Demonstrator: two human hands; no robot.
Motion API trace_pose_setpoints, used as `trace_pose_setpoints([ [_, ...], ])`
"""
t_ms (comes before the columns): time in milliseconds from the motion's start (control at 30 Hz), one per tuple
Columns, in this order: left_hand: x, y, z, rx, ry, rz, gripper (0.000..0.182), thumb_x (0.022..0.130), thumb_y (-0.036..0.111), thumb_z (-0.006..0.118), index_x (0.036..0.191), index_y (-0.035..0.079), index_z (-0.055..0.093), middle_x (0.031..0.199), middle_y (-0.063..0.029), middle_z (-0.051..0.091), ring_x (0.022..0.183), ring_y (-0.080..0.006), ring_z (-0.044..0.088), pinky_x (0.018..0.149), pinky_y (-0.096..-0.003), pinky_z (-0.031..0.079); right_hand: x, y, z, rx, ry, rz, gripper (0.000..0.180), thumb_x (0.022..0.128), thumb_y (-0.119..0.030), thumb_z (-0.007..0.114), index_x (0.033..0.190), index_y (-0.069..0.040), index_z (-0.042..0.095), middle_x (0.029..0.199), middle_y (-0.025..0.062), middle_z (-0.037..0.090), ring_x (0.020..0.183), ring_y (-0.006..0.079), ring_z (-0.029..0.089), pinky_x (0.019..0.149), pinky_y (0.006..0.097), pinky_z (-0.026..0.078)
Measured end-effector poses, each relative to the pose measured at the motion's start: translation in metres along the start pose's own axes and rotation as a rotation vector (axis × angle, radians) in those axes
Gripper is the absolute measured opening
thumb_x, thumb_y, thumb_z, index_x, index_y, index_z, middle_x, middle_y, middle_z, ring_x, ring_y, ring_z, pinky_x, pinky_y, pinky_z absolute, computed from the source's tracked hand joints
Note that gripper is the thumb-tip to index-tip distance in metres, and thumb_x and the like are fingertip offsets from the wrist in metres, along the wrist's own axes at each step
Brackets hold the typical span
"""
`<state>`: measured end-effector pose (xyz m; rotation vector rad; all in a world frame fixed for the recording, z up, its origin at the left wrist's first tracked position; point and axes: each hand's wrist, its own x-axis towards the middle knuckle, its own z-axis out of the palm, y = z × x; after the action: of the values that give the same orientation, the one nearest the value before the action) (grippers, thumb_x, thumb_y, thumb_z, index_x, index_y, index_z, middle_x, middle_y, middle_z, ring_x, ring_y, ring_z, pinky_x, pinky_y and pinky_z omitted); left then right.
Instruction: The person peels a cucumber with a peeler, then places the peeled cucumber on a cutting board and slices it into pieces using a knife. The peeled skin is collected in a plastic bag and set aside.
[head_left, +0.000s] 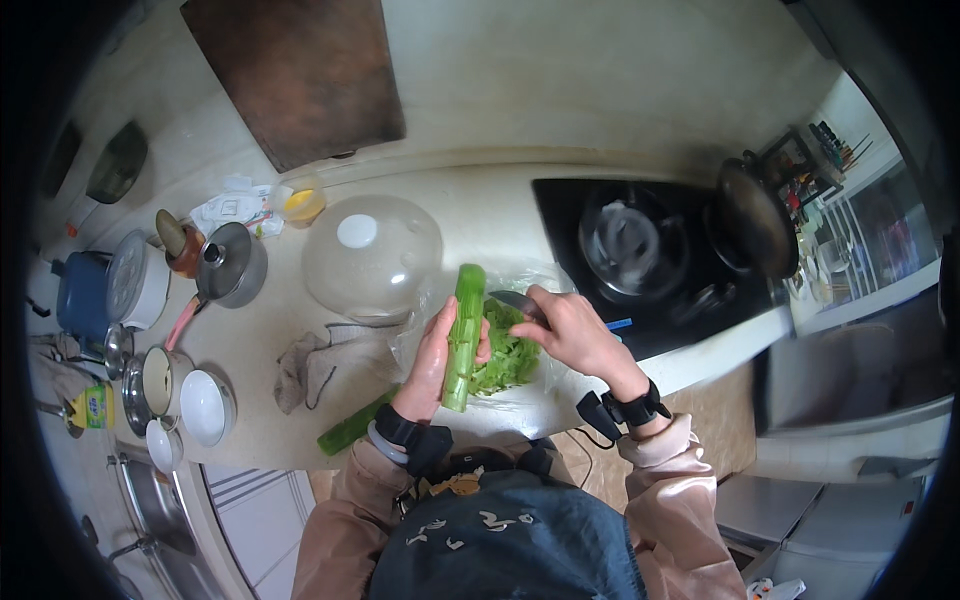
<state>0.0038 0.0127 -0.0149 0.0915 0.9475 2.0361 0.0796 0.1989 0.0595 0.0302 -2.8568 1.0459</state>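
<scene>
My left hand (433, 360) holds a thick green vegetable stem (466, 330) nearly upright above the counter. My right hand (574, 330) grips a small knife (517, 301), its dark blade pointing left towards the stem, with a small gap between them. Under and between my hands lies a heap of green peelings (510, 364) on a clear plastic bag (553, 375). A second green stem (352, 429) rests at the counter's front edge, partly hidden by my left wrist.
A translucent dome cover (360, 277) and a grey cloth (341, 367) lie left of my hands. A black cooktop (555, 217) with a glass lid (634, 251) and a wok (754, 217) stands right. A lidded saucepan (244, 270) and white bowls (206, 409) sit at left.
</scene>
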Motion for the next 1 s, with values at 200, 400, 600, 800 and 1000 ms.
trace_pose_setpoints([
  [200,-0.006,-0.011,0.011,0.098,-0.002,-0.018,0.045,0.1,0.047,0.036,0.09,0.007,0.055,0.072,-0.0028,0.053,0.056,-0.011,0.049,0.05,-0.0231,0.04,0.022,-0.005,0.002,-0.083,-0.056,0.011,0.071,0.061,-0.062,0.075,0.071,0.006,0.059,0.058,0.021,0.057,0.06,0.039,0.06,0.057,0.0407,0.048],
  [400,-0.006,-0.008,0.014,0.16,0.001,0.048,0.044,0.101,0.045,0.034,0.09,0.007,0.055,0.073,-0.0032,0.054,0.057,-0.0104,0.05,0.05,-0.0227,0.04,0.023,-0.001,0.005,-0.095,-0.095,-0.025,0.069,0.067,-0.062,0.071,0.076,0.005,0.061,0.058,0.0212,0.057,0.062,0.04,0.06,0.058,0.0408,0.048],
  [600,-0.006,-0.003,0.023,0.09,0.072,0.066,0.041,0.101,0.042,0.039,0.097,0.006,0.058,0.075,-0.0027,0.056,0.061,-0.011,0.055,0.053,-0.0229,0.044,0.014,-0.007,0.012,-0.007,-0.138,-0.019,0.06,0.075,-0.056,0.067,0.077,0.003,0.061,0.06,0.0212,0.056,0.064,0.0412,0.059,0.058,0.0406,0.047],
  [800,0.003,0.002,0.032,0.004,0.17,0.131,0.037,0.099,0.041,0.045,0.105,0.006,0.058,0.083,-0.0014,0.06,0.069,-0.0095,0.059,0.062,-0.0236,0.051,0.005,-0.017,0.018,-0.05,-0.11,-0.092,0.063,0.076,-0.057,0.064,0.077,0.006,0.058,0.059,0.0215,0.055,0.059,0.0418,0.058,0.055,0.0413,0.047],
  [1000,0.009,0.007,0.025,0.06,0.069,0.214,0.036,0.099,0.04,0.046,0.105,0.006,0.057,0.086,-0.0021,0.06,0.073,-0.0086,0.059,0.064,-0.0237,0.05,0.006,-0.021,0.018,-0.066,-0.021,-0.089,0.055,0.086,-0.05,0.058,0.076,0.004,0.057,0.058,0.0214,0.053,0.06,0.0429,0.056,0.054,0.0435,0.045],
])
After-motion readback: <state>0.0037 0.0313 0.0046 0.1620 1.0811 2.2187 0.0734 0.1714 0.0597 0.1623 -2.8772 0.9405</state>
